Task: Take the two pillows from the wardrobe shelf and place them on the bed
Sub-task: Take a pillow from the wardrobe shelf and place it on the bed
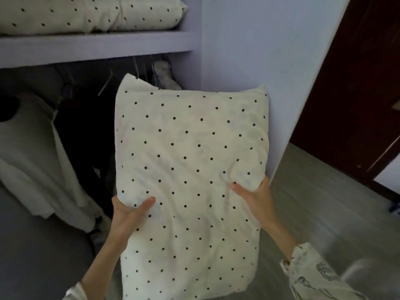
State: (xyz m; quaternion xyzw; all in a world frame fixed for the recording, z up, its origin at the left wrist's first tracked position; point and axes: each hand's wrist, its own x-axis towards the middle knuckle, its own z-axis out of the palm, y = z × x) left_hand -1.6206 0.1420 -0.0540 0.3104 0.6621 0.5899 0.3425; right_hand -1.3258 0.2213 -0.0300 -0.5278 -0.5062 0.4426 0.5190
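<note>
A cream pillow with black dots [190, 161] hangs upright in front of me, below the shelf level. My left hand [129, 215] grips its left edge with the thumb on the front. My right hand [253, 193] pinches its right edge, thumb pressed into the fabric. A second dotted pillow [86, 13] lies flat on the pale wardrobe shelf [95, 47] at the top left, partly cut off by the frame. The bed is not in view.
Light garments [32, 152] hang on a rail under the shelf in the dark wardrobe. The wardrobe's pale side panel [259, 50] stands just right of the held pillow. A dark wooden door [357, 94] is at the right, over grey wood-look floor [324, 202].
</note>
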